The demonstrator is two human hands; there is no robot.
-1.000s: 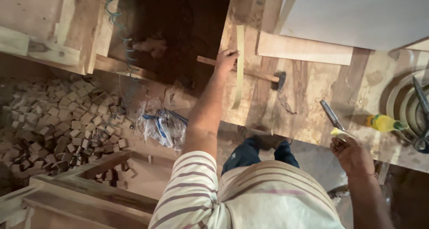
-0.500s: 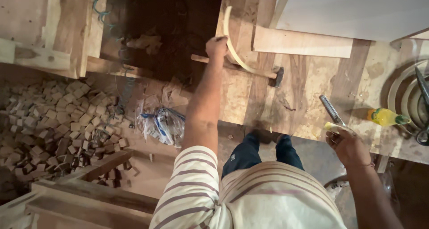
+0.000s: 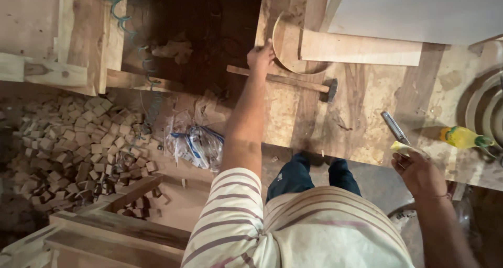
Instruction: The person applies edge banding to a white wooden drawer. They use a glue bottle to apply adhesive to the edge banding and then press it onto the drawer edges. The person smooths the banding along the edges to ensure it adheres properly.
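A person's left hand (image 3: 260,55) closes its fingers around one end of a thin curved wood strip (image 3: 283,53) bowed over the workbench (image 3: 367,98), just above a hammer (image 3: 285,81). The right hand (image 3: 419,171) pinches a small yellowish piece (image 3: 402,149) at the bench edge.

Left hand (image 3: 260,55) stretched forward, fingers closed; right hand (image 3: 419,172) curled near the body.

Cream short-sleeved shirt (image 3: 293,231) with dull purple stripes (thin ones), dark blue trousers (image 3: 314,176).
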